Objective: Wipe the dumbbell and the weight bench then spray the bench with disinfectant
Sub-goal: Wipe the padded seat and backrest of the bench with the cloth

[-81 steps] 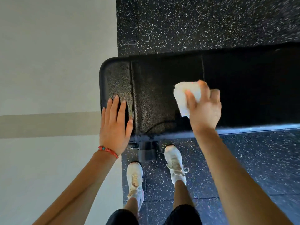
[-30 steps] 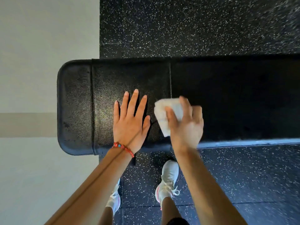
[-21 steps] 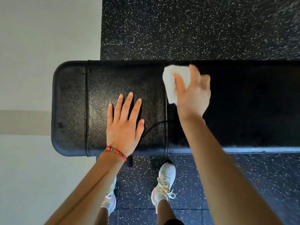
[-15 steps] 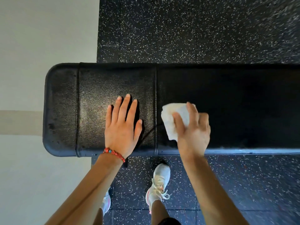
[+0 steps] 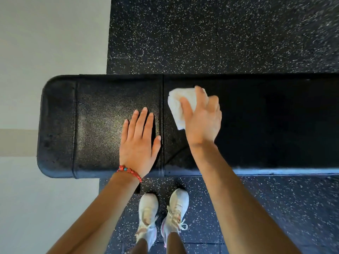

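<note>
A long black padded weight bench point(image 5: 99, 125) runs across the view from left to right. My left hand point(image 5: 139, 143) lies flat on its pad with the fingers spread, just left of a seam in the padding. My right hand point(image 5: 201, 121) presses a folded white cloth point(image 5: 177, 105) onto the pad just right of that seam, toward the far edge. No dumbbell and no spray bottle are in view.
Black speckled rubber flooring point(image 5: 220, 33) lies beyond and in front of the bench. A pale wall point(image 5: 45, 43) sits at the left, close to the bench's end. My two white shoes point(image 5: 163, 213) stand on the floor just in front of the bench.
My right hand has slid the cloth back and forth across the pad and now sits farther from me than half a second ago. My left hand stays flat on the pad.
</note>
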